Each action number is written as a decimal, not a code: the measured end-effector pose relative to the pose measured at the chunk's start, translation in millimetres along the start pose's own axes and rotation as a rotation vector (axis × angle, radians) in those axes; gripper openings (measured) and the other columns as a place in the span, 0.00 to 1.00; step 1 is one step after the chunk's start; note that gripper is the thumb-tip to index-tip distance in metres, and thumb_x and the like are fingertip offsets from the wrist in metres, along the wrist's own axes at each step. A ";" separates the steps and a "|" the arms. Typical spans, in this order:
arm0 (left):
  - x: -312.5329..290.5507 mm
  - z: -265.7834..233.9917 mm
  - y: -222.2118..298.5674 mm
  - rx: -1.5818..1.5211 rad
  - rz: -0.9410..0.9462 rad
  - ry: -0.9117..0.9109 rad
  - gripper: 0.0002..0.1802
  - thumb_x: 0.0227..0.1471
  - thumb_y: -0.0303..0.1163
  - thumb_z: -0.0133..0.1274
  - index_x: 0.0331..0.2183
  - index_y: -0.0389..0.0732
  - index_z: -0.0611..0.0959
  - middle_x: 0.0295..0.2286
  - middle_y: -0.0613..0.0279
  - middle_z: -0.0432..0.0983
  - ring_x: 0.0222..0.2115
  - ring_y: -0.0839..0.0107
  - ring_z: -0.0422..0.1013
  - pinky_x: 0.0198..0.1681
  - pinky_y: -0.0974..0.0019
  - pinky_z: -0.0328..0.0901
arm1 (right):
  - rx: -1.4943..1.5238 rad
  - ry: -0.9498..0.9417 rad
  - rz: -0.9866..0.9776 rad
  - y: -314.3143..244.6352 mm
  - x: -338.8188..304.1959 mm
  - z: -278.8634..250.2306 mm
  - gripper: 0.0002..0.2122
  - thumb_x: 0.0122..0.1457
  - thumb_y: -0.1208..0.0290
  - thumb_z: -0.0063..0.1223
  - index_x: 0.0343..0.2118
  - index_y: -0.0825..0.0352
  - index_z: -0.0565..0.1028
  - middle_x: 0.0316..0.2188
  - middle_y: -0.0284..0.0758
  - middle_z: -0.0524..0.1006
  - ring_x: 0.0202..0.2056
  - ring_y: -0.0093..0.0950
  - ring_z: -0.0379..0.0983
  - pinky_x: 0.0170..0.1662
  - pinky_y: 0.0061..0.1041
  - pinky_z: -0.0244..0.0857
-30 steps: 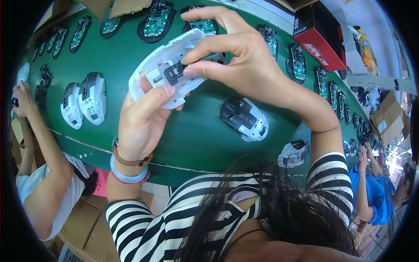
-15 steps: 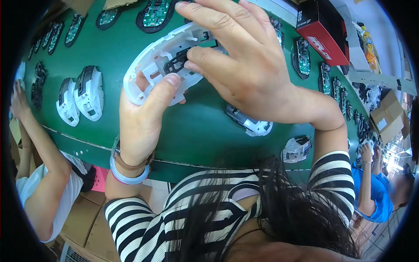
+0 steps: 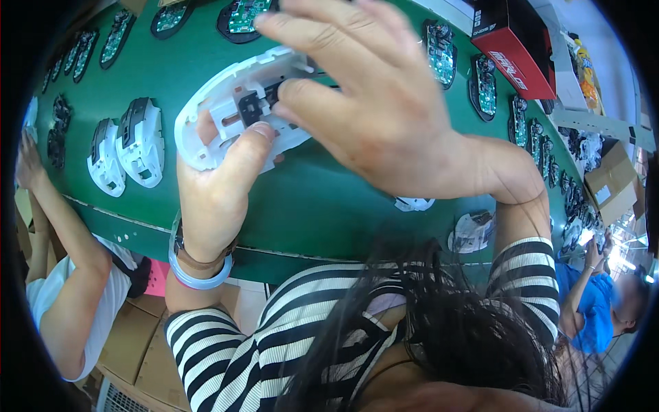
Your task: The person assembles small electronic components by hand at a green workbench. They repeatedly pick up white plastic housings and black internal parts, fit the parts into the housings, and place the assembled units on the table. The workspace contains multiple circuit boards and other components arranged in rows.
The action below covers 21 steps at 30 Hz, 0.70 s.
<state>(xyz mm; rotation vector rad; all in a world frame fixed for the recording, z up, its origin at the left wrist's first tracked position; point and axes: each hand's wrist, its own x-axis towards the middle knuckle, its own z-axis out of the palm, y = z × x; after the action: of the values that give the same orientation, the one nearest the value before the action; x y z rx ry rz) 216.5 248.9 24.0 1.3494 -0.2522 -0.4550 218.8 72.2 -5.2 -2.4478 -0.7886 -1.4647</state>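
Observation:
My left hand point(image 3: 216, 199) grips a white translucent mouse shell point(image 3: 199, 103), its hollow inner side turned up, with the thumb pressed on the inside. In its middle sits a small black plastic part point(image 3: 250, 108). My right hand point(image 3: 377, 117) reaches over the shell, thumb and forefinger closed at the black part's edge, the other fingers raised and spread. Motion blurs this hand, and it covers the shell's right end. Left of my hands, two white and black mouse shells point(image 3: 141, 147) lie side by side on the green table point(image 3: 316, 213).
Circuit boards on black bases point(image 3: 439, 55) line the table's far and right sides. Another shell point(image 3: 472, 232) lies near the right front edge. A red and black box point(image 3: 518, 58) stands at the far right. Co-workers' arms point(image 3: 68, 220) are at both sides.
My left hand and the shell have shifted left and slightly down. The right hand has moved left with them, staying at the black part and uncovering a circuit board.

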 end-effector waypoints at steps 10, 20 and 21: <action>8.5 -28.5 -10.7 -0.029 0.023 -0.103 0.19 0.51 0.25 0.51 0.47 0.32 0.74 0.39 0.61 0.75 0.37 0.75 0.71 0.41 0.72 0.66 | 0.232 -0.407 0.029 -10.9 24.9 -39.7 0.10 0.44 0.67 0.56 0.32 0.62 0.77 0.45 0.39 0.72 0.35 0.31 0.70 0.25 0.21 0.66; -3.7 -47.3 -7.2 0.034 0.037 -0.129 0.21 0.52 0.20 0.51 0.49 0.31 0.71 0.44 0.57 0.72 0.45 0.69 0.69 0.50 0.66 0.63 | -0.122 -0.383 0.089 -45.6 32.6 -58.1 0.14 0.48 0.65 0.50 0.35 0.69 0.75 0.43 0.48 0.73 0.36 0.33 0.69 0.22 0.19 0.58; -4.2 -46.4 -11.1 -0.019 0.012 -0.114 0.21 0.52 0.21 0.51 0.49 0.31 0.71 0.43 0.57 0.73 0.45 0.69 0.69 0.50 0.66 0.63 | -0.125 -0.377 0.118 -47.6 31.6 -64.6 0.15 0.49 0.65 0.49 0.36 0.69 0.75 0.44 0.49 0.72 0.36 0.33 0.69 0.21 0.19 0.58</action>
<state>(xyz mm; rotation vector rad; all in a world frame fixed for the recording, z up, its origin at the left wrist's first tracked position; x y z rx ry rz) 230.9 289.8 3.7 1.3047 -0.3495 -0.5239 156.2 96.6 48.8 -2.8579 -0.6143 -1.0538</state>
